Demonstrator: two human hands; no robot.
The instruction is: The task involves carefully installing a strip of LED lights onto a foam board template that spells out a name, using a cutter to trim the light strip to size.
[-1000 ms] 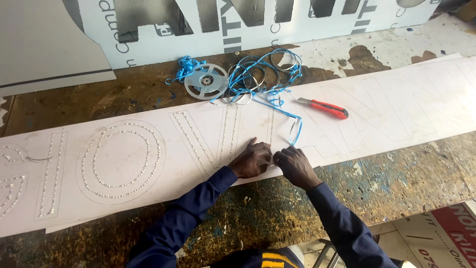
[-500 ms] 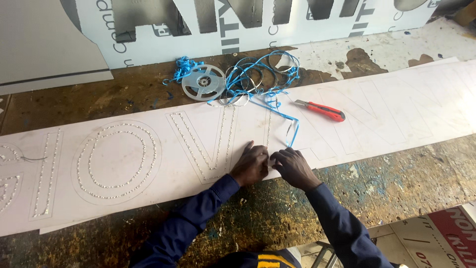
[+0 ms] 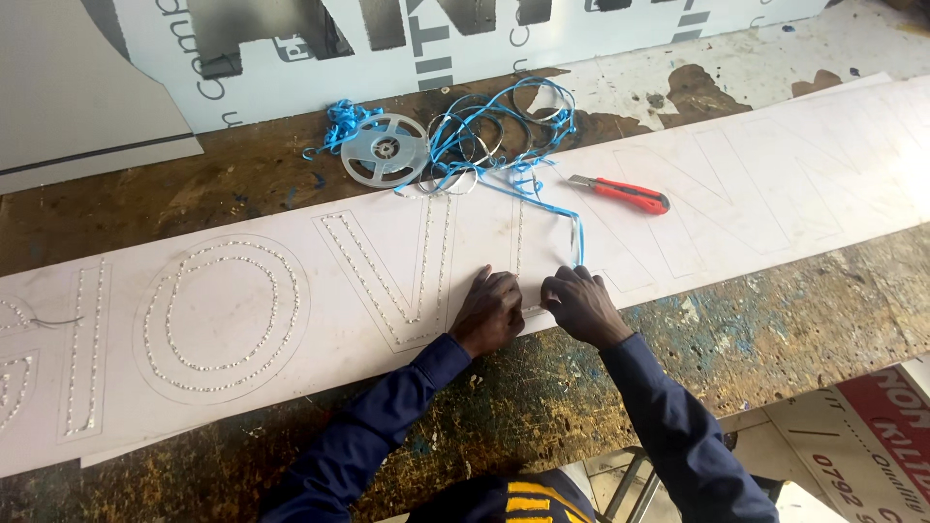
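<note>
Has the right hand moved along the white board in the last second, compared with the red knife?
No real shift. The right hand stays at the white board's near edge, below and left of the red utility knife, touching the blue strip.

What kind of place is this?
Probably a sign-making workshop. A long white board with outlined letters lies on a worn workbench, beside a tape reel and a red utility knife.
</note>
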